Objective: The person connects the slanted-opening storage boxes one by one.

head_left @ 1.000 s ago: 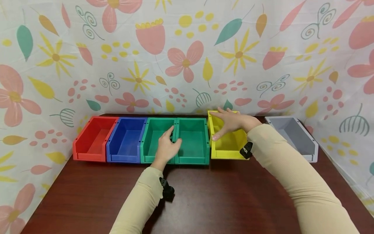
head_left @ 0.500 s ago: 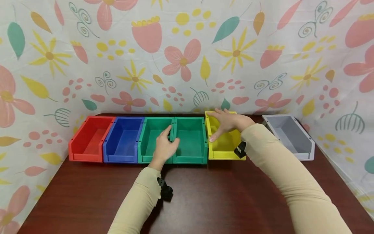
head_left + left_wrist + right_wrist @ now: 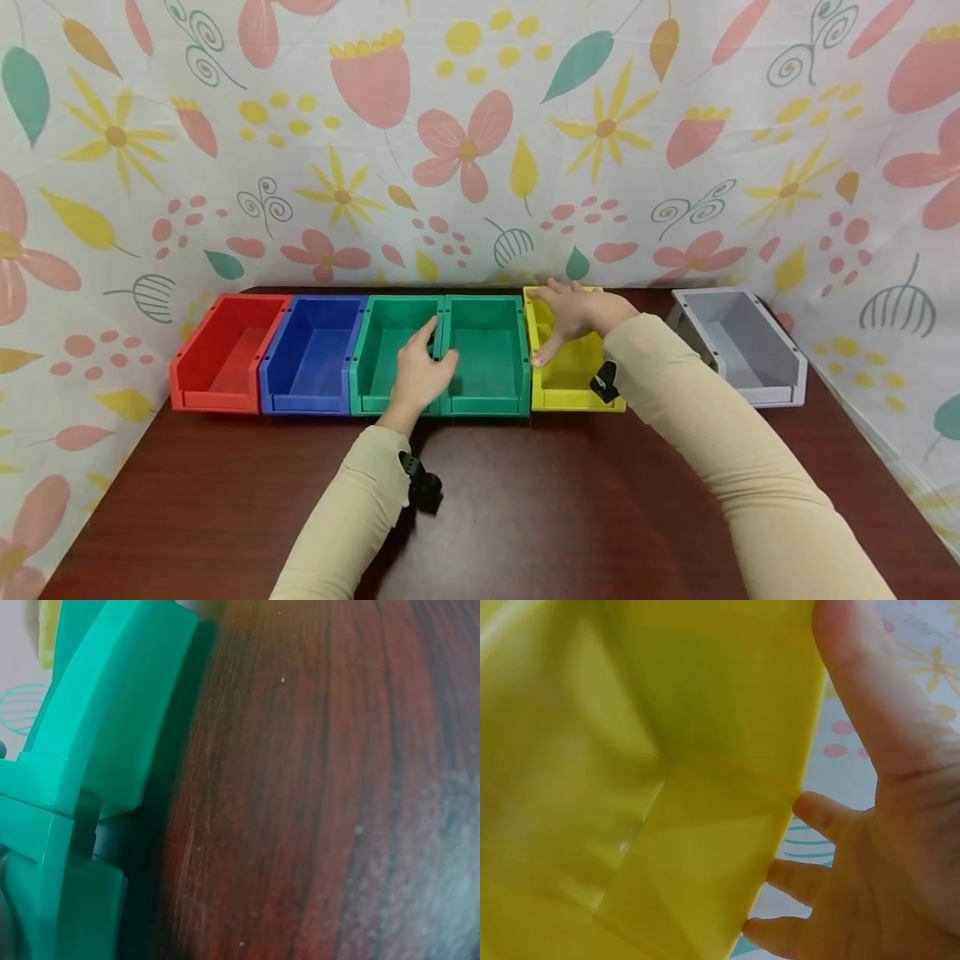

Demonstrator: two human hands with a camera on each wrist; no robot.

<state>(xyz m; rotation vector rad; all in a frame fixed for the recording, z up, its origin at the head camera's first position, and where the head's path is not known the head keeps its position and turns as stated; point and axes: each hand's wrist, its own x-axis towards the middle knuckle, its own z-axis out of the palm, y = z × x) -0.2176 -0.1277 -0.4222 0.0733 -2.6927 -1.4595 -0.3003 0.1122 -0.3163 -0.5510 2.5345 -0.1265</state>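
Two green storage bins [image 3: 487,354] sit side by side in the row. My left hand [image 3: 423,375] is at the walls where they meet, index finger on the left bin's side and thumb on the right bin's, pinching them. The left wrist view catches mostly the front of a green bin [image 3: 97,697]. Over the back of the yellow bin [image 3: 570,375] spreads my right hand [image 3: 579,318], thumb on its left rim and fingers at the back rim. In the right wrist view, the fingertips [image 3: 810,810] meet the yellow bin's rim. The yellow bin stands against the right green one.
A blue bin [image 3: 318,367] and a red bin [image 3: 232,358] continue the row leftward. To the right of the yellow bin, past a gap, stands a grey bin [image 3: 750,350]. The dark wood table [image 3: 525,500] ends at a flowered cloth [image 3: 480,150] behind.
The yellow bin has slid slightly left with my right hand, closer against the right green bin. My left hand keeps its place at the green bins. The head view has shifted a little.
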